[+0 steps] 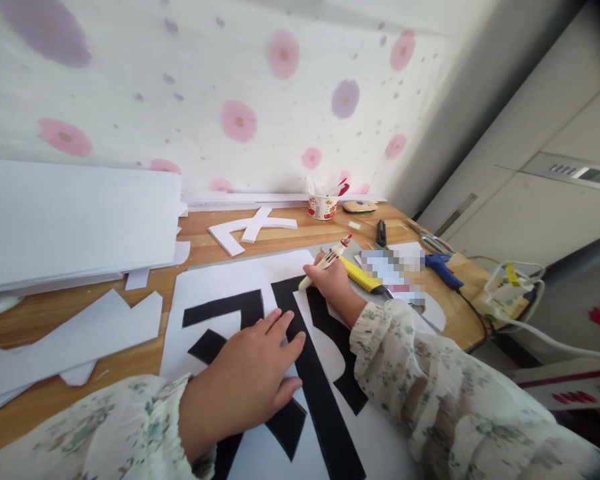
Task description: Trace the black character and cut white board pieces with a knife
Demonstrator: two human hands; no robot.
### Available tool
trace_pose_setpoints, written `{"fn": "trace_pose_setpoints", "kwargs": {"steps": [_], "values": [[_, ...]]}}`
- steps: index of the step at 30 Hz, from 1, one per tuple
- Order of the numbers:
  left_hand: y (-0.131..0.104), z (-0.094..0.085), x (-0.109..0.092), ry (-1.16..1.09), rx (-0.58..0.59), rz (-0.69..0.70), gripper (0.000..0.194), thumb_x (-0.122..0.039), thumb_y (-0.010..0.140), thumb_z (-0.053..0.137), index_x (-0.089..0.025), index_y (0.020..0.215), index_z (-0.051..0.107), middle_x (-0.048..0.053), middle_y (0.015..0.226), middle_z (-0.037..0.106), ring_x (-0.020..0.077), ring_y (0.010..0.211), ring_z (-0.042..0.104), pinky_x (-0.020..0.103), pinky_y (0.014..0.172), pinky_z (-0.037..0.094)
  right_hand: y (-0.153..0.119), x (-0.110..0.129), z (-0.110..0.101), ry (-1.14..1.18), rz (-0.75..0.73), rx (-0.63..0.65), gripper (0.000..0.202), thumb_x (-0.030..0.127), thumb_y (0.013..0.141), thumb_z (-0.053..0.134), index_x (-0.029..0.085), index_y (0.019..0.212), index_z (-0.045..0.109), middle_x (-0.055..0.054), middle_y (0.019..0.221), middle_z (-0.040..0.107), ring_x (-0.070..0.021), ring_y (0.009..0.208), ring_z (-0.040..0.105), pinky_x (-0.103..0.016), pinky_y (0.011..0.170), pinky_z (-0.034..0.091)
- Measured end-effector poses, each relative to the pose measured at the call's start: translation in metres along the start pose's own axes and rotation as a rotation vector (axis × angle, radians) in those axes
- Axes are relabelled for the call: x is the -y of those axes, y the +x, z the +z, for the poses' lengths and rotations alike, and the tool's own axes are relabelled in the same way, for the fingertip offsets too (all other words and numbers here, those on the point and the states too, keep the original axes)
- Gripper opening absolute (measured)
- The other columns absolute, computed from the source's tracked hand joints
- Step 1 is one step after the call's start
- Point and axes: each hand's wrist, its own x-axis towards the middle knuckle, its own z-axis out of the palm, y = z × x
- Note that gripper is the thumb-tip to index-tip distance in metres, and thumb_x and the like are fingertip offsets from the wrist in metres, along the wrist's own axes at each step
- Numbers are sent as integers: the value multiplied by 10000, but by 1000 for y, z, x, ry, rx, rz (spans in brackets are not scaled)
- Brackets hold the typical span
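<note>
My right hand [334,283] is closed round a white pen [325,261] with a red top, its tip down near the upper edge of a large black cut-out character. My left hand [247,377] lies with its fingers spread over the black shapes [325,400], pressing on them and on the white sheet [220,273] beneath. Part of the black shapes is hidden under the left hand. Just beyond my right hand, a yellow cutter knife [361,275] rests on the grey mat.
White board pieces [75,223] are stacked at the left, with offcuts [95,340] nearer. A white cut-out [250,228] and a paper cup [323,207] stand or lie at the back. Scissors [430,240], a blue glue gun [445,270] and cables [555,343] are at the right.
</note>
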Motion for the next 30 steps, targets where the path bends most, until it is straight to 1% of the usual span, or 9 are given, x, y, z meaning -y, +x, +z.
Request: {"fn": "trace_pose_setpoints", "kwargs": {"steps": [4, 13, 18, 26, 30], "values": [[-1, 1, 0, 23, -19, 7, 510, -369, 920, 647, -177, 1392, 614, 249, 1528, 494, 422, 1402, 484, 563, 1054, 518, 0, 1, -3, -1, 5, -20, 212, 284, 673, 624, 245, 565, 446, 57, 493, 481, -129, 502, 465, -274, 530, 379], [-1, -3, -2, 35, 45, -1, 523, -342, 929, 633, -166, 1420, 593, 264, 1539, 469, 432, 1416, 459, 562, 1049, 520, 2, -1, -5, 8, 25, -66, 177, 246, 654, 594, 242, 555, 447, 57, 488, 481, -132, 511, 475, -277, 545, 384], [0, -2, -1, 50, 27, 10, 520, -340, 931, 630, -170, 1420, 591, 266, 1538, 469, 429, 1412, 464, 561, 1059, 511, 3, -3, -6, 15, 42, -90, 160, 236, 639, 578, 239, 552, 444, 62, 484, 476, -127, 503, 478, -268, 529, 377], [0, -6, -3, 65, 39, 23, 527, -317, 929, 624, -218, 1444, 568, 273, 1510, 504, 447, 1390, 484, 573, 1031, 524, 2, -2, -8, 8, 37, -83, 187, 253, 646, 603, 246, 541, 449, 59, 450, 497, -132, 476, 498, -269, 508, 383], [0, -5, -2, 78, 15, 31, 508, -346, 940, 616, -226, 1432, 577, 270, 1505, 513, 446, 1379, 501, 567, 1011, 540, -5, -5, -8, 17, 23, -75, 240, 318, 668, 648, 257, 574, 434, 69, 451, 474, -137, 472, 499, -273, 501, 388]]}}
